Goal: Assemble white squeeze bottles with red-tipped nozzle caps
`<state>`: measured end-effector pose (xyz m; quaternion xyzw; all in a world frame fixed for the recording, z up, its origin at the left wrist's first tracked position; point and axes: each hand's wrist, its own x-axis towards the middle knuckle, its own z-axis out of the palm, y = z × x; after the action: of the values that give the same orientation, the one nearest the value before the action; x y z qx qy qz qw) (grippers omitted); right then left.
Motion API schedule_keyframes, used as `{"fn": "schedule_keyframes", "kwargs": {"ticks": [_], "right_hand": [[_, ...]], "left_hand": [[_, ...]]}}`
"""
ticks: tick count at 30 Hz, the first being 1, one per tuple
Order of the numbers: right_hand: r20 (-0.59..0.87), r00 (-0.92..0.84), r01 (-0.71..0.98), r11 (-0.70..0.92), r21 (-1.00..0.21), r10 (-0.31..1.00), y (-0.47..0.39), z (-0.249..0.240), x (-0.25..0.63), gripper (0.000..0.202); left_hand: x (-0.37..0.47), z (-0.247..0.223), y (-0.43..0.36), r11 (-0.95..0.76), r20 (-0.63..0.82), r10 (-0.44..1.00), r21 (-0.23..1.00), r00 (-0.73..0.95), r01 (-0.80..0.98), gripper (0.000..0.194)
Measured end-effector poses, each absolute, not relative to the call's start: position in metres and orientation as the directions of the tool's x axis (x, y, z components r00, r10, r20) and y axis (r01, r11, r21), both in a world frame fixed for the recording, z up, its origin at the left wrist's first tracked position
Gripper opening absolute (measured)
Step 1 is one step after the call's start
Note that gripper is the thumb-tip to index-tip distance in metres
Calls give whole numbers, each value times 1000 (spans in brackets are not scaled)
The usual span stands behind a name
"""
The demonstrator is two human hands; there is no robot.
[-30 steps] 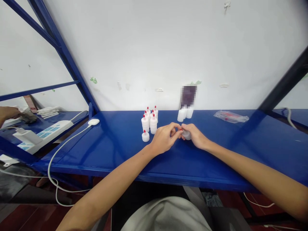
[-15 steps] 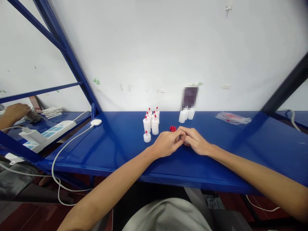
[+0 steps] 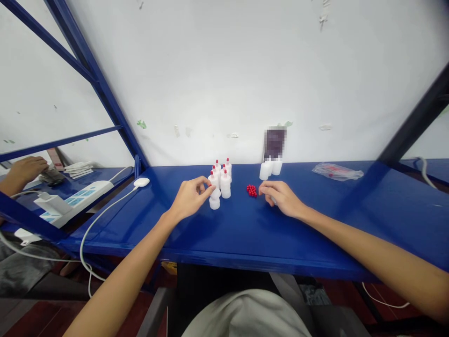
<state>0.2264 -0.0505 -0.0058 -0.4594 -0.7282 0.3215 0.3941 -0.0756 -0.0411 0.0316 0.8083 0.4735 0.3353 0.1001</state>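
Your left hand [image 3: 189, 197] had moved left of the red pile [image 3: 251, 190], fingers pinching a bottle [image 3: 215, 193] near the other bottles [image 3: 226, 186]; your right hand [image 3: 280, 197] curled right of the pile, hold unclear.

Pretty sure I'm standing in a workshop: long blue workbench [image 3: 252, 234] at 6 o'clock, power strip [image 3: 90, 192] at 9, scuffed wall [image 3: 224, 75] at 12.
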Motion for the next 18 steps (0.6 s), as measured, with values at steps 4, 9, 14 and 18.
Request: {"fn": "schedule_keyframes", "kwargs": {"ticks": [4,9,14,18], "right_hand": [[333,-219,443,397,-804,917,-50,-6,228,30],[323,-119,434,342,-833,939,-43,-7,230,39],[280,-47,364,277,-889,959,-40,-6,230,41],[252,-50,235,257,-938,966,-41,-8,231,19]], "left_hand": [[-74,23,-39,-516,351,849,397,394,759,24],[-53,17,-56,-518,589,760,292,276,804,21],[5,9,-63,-737,378,642,66,667,672,25],[38,4,-35,-755,224,640,4,735,656,28]]}}
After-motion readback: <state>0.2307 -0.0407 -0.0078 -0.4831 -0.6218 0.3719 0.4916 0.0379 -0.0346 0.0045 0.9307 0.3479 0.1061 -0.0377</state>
